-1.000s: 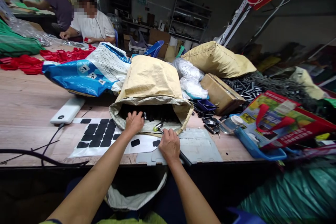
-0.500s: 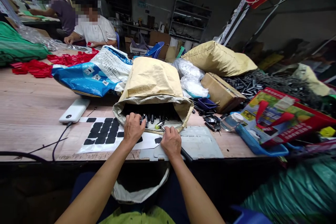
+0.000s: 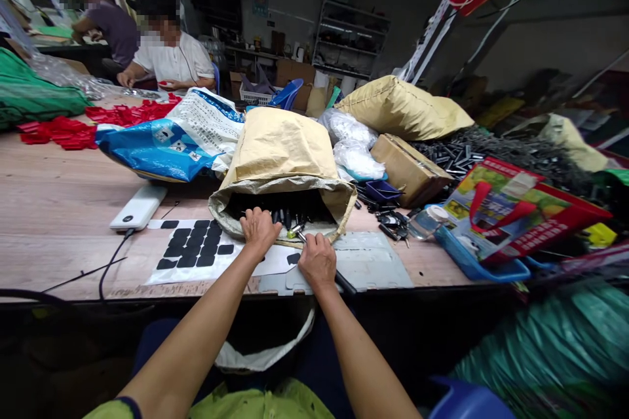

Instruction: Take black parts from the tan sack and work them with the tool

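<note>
A tan paper sack (image 3: 282, 137) lies with its mouth facing me, and black cylindrical parts (image 3: 287, 216) show inside. At the left of the mouth is my left hand (image 3: 260, 232), fingers bent forward over the parts and thumb held apart; its fingertips are partly hidden. My right hand (image 3: 317, 262) is closed around a small hammer (image 3: 346, 283). The hammer's yellow-green head rests at the sack's lower lip, and its black handle sticks out below my hand. Under my hands lies a white sheet with black rounded stickers (image 3: 196, 245), beside a grey board (image 3: 373, 265).
A white power bank (image 3: 139, 207) with a cable and a blue-white bag (image 3: 162, 144) are on the left. To the right stand a clear jar (image 3: 428, 221), a blue basket (image 3: 457, 252) and a cardboard box (image 3: 410, 170). Two people sit working at the far left.
My left hand has shifted right and slightly up at the sack's mouth, its thumb now further out. My right hand keeps the hammer in nearly the same place. The view has shifted slightly.
</note>
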`<state>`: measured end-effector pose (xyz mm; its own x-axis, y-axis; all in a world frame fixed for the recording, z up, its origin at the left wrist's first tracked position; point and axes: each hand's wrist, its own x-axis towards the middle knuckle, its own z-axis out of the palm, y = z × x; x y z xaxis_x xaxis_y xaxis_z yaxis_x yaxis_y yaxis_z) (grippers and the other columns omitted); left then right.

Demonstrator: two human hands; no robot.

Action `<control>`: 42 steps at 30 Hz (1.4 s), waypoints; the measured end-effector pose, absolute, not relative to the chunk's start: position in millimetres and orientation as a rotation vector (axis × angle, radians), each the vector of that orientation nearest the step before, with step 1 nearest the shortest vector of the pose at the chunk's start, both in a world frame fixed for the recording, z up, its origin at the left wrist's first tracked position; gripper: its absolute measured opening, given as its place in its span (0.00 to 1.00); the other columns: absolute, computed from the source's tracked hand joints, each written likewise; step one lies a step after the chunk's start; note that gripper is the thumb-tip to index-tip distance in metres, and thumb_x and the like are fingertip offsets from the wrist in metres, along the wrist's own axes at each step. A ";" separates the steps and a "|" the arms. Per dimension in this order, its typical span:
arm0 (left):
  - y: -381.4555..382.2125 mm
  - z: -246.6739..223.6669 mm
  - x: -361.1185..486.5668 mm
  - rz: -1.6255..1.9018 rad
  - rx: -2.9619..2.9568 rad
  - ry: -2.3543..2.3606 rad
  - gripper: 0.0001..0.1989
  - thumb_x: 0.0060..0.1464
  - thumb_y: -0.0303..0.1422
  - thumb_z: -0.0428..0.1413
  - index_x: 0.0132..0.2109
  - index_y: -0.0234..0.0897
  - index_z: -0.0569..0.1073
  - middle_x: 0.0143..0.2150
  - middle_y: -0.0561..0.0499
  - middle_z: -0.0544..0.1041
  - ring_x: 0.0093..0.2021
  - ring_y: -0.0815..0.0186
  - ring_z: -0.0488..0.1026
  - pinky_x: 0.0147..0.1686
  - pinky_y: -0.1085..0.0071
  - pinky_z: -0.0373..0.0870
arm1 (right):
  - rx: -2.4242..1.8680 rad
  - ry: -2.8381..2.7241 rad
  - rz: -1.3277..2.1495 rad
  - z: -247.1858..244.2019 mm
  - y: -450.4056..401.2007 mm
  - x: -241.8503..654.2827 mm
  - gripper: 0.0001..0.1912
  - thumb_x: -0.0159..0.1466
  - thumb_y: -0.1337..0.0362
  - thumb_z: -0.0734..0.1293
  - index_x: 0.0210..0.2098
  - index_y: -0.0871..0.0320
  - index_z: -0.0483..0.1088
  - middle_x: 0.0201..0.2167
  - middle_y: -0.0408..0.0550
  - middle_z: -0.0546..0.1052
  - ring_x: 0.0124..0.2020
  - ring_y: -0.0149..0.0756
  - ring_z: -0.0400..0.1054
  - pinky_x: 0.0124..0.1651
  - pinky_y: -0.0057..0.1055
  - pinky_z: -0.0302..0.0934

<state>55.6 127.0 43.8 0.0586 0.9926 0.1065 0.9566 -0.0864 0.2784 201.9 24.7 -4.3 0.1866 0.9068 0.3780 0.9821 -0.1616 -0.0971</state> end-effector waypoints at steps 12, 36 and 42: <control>72.0 -14.7 1.2 0.730 2.327 1.144 0.09 0.58 0.35 0.60 0.45 0.40 0.78 0.41 0.48 0.78 0.44 0.58 0.68 0.47 0.62 0.64 | -2.119 -1.800 -0.258 -6.5 25.8 206.6 0.09 0.69 0.66 0.62 0.47 0.55 0.72 0.41 0.50 0.72 0.43 0.41 0.63 0.43 0.34 0.54; 76.1 -21.8 0.8 0.839 2.161 1.166 0.08 0.49 0.28 0.64 0.39 0.40 0.79 0.37 0.51 0.76 0.43 0.59 0.68 0.46 0.63 0.64 | -1.629 -1.690 0.165 19.7 -35.7 180.4 0.18 0.72 0.65 0.57 0.56 0.57 0.72 0.44 0.52 0.77 0.46 0.39 0.72 0.51 0.33 0.66; 75.0 -19.4 0.7 0.825 2.148 1.187 0.08 0.49 0.28 0.64 0.39 0.41 0.79 0.38 0.51 0.76 0.43 0.59 0.68 0.45 0.63 0.64 | -1.637 -1.772 0.186 22.2 -32.6 168.8 0.17 0.71 0.66 0.58 0.55 0.55 0.73 0.42 0.50 0.77 0.44 0.37 0.73 0.49 0.31 0.67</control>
